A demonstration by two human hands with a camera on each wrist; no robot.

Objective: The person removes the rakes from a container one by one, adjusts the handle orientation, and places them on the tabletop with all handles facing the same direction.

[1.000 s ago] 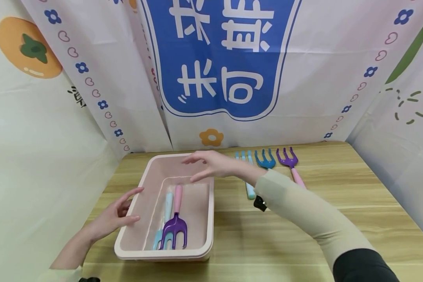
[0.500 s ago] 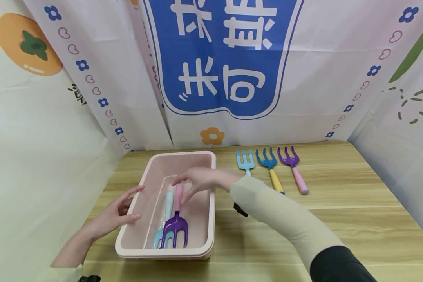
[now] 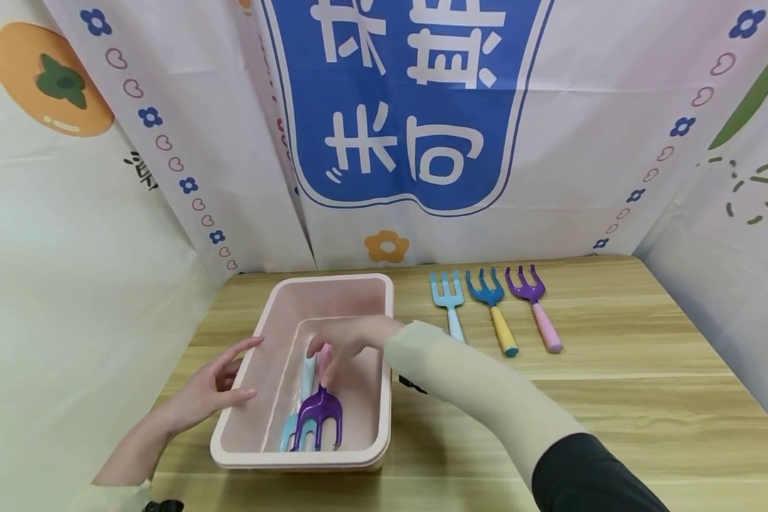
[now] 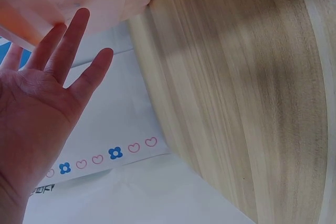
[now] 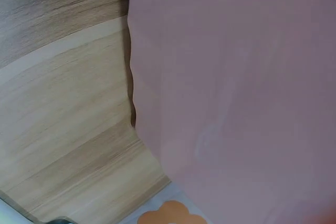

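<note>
In the head view, a purple hand fork with a pink handle lies in a pink plastic bin, partly over a light-blue hand fork. My right hand reaches over the bin's right wall and holds the pink handle between thumb and fingers. My left hand rests at the bin's left side, fingers spread along the rim. The left wrist view shows that hand's fairly straight fingers against the bin's outer wall. The right wrist view shows mostly the bin's wall; the right hand's grip is hidden there.
Right of the bin, three hand forks lie in a row on the wooden table: light blue, blue with a yellow handle, and purple with a pink handle. A printed cloth hangs behind the table.
My right hand has come down into the bin from above its far part and taken hold of the pink handle. The left hand has stayed at the rim.
</note>
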